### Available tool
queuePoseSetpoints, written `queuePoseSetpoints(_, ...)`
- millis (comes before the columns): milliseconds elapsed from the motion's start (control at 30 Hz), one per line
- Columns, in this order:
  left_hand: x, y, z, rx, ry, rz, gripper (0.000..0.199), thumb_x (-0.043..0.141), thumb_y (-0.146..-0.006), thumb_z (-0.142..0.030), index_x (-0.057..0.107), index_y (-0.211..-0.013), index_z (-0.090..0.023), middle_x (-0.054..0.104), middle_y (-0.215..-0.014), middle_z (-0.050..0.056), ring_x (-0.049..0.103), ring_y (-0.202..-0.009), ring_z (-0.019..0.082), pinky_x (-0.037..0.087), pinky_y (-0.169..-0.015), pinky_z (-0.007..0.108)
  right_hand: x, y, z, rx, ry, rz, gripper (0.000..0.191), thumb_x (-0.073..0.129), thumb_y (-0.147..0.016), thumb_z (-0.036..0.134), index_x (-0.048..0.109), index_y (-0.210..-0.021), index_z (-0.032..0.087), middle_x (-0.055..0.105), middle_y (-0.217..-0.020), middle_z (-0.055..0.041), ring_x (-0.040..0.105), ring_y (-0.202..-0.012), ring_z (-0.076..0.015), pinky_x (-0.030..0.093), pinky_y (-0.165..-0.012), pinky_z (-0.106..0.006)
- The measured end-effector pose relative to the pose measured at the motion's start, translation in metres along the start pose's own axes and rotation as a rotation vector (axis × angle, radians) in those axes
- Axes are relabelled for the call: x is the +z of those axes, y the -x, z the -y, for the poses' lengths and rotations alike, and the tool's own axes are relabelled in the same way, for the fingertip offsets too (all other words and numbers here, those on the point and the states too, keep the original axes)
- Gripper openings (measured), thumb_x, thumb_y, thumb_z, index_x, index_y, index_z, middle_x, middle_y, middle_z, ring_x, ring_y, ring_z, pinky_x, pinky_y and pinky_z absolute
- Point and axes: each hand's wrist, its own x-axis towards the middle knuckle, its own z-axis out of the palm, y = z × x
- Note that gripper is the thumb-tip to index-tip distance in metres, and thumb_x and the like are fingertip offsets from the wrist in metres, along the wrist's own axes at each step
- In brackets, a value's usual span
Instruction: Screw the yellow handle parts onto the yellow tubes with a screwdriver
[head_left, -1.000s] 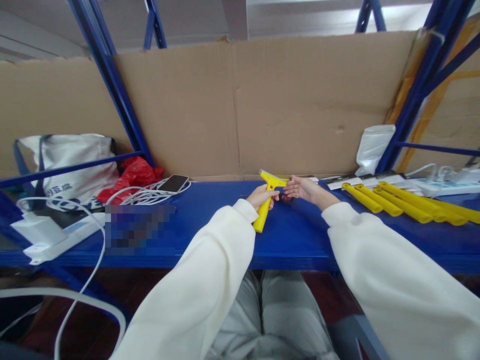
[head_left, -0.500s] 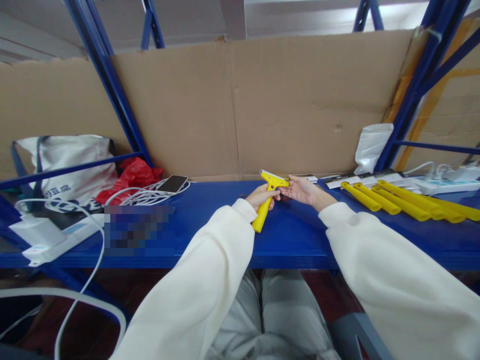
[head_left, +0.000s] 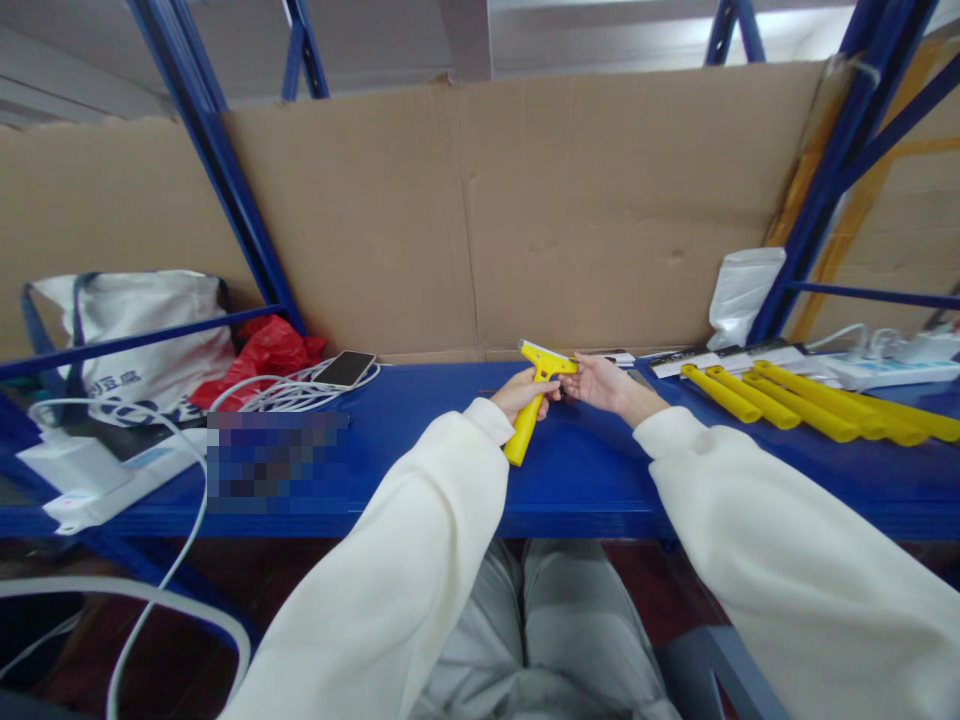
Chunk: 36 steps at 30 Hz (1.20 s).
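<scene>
A yellow scraper (head_left: 524,440) with a wide T-shaped head is tilted above the blue bench. Wrapped round the upper handle, just below the head, is my left hand (head_left: 517,394). My right hand (head_left: 600,383) is at the right end of the scraper head, its thumb and fingers closed together against it. Whether those fingertips pinch the head's edge or some small part is hidden. A small dark object shows behind and below the fingers, too little of it to name.
Several yellow handles (head_left: 806,402) lie in a row at the right, by black-and-white packages (head_left: 684,362). A white pouch (head_left: 746,298) leans behind them. At the left are a phone (head_left: 346,369), coiled white cable, a red plastic bag (head_left: 259,360) and a power strip (head_left: 139,480). Cardboard (head_left: 600,210) stands behind.
My right hand's fingers have shifted slightly at the end of the scraper head. My left hand and the scraper have stayed in place.
</scene>
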Motion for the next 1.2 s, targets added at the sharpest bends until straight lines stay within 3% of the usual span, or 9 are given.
queuePoseSetpoints(167,-0.004,-0.007,0.006,0.012,0.016,0.028,0.016,0.068,-0.092,-0.014,0.052,-0.092,-0.019,0.056,-0.057,-0.008,0.045,-0.033,0.005,0.033,-0.038,0.016,-0.002,-0.002,-0.002,-0.001,0.024,0.012,0.037,0.026,-0.109,0.026,0.054,-0.087,0.019,0.058,-0.059,-0.0017,0.054,-0.049,-0.0123,0.047,-0.046,-0.019)
queuePoseSetpoints(467,-0.001,-0.005,0.004,0.006,0.008,0.008,0.012,0.061,-0.093,-0.01,0.052,-0.094,-0.018,0.056,-0.058,-0.009,0.044,-0.032,0.005,0.032,-0.038,0.017,0.005,0.002,-0.004,0.015,-0.068,-0.062,0.037,0.027,-0.109,0.025,0.056,-0.088,0.018,0.057,-0.06,-0.0013,0.053,-0.051,-0.0127,0.046,-0.05,-0.02)
queuePoseSetpoints(867,-0.001,-0.003,0.003,0.011,0.044,0.048,0.013,0.061,-0.093,-0.01,0.052,-0.09,-0.018,0.057,-0.056,-0.008,0.044,-0.031,0.005,0.031,-0.036,0.017,0.006,0.001,-0.006,-0.006,-0.051,-0.024,0.039,0.025,-0.11,0.028,0.054,-0.085,0.019,0.057,-0.058,-0.001,0.054,-0.049,-0.0128,0.047,-0.048,-0.02)
queuePoseSetpoints(1200,-0.004,-0.008,0.005,0.031,0.125,0.084,0.026,0.075,-0.087,-0.016,0.048,-0.086,-0.02,0.058,-0.057,-0.008,0.043,-0.031,0.005,0.031,-0.037,0.019,0.012,0.004,-0.008,-0.034,-0.183,-0.069,0.048,0.019,-0.11,0.036,0.057,-0.087,0.019,0.057,-0.056,-0.003,0.05,-0.049,-0.0147,0.047,-0.05,-0.023)
